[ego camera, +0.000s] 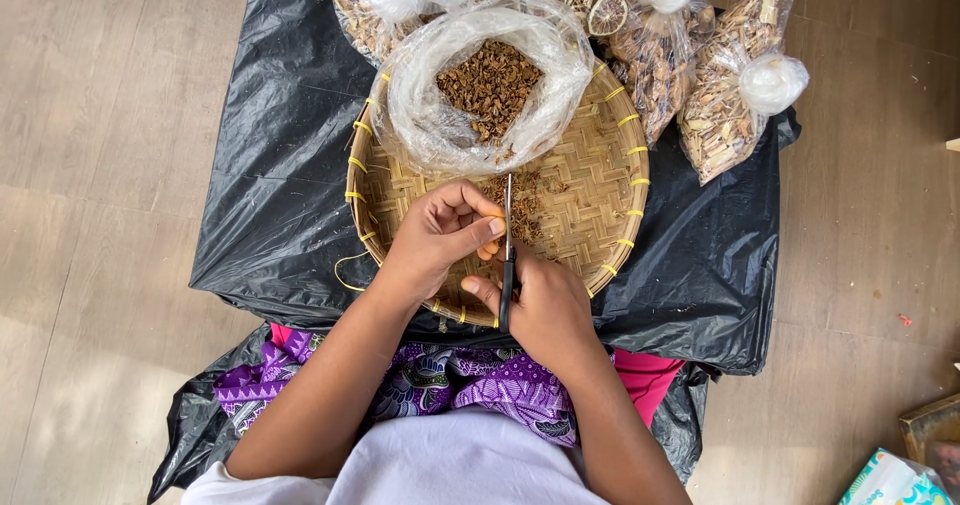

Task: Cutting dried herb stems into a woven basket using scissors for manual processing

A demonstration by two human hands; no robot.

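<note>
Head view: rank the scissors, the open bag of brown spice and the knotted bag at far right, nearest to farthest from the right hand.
1. Scissors: in the right hand, blades over the basket.
2. Open bag of brown spice: on the basket's far half.
3. Knotted bag: beyond the basket, far right.

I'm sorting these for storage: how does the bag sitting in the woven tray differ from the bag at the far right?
The bag in the tray is open, its mouth rolled wide, showing dark brown dried pieces. The right-hand bag is knotted shut and holds pale tan, chip-like pieces. The first rests inside the woven tray; the second lies on the black plastic sheet beside it. Both are clear plastic.
</note>
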